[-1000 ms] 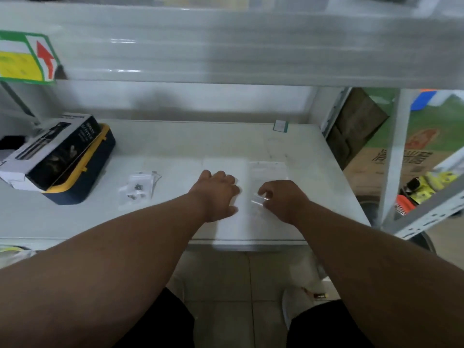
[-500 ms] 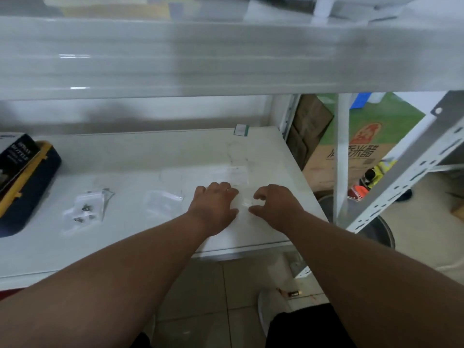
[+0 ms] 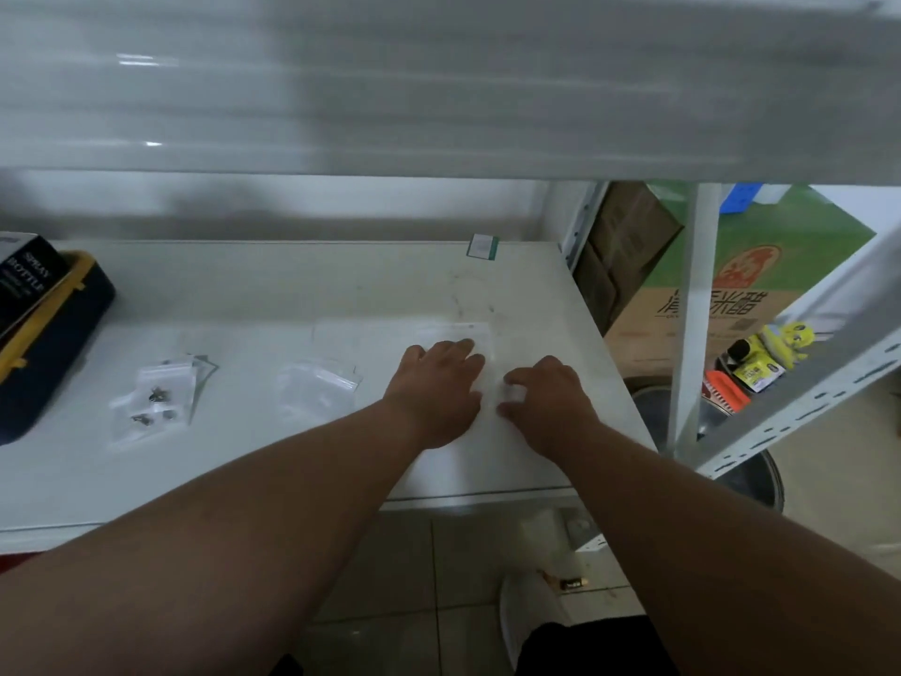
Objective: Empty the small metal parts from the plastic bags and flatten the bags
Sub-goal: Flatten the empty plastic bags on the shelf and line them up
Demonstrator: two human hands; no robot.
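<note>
Right of centre, the flat left hand (image 3: 441,383) pins a clear, flat plastic bag (image 3: 480,334) to the white shelf (image 3: 292,295) while the curled right hand (image 3: 546,397) seemingly pinches its edge to smooth it.

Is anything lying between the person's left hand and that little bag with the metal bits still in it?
Yes. An empty clear bag lies on the shelf between the left hand and the bag of metal parts. It is flat, so the hand could pass over it.
</note>
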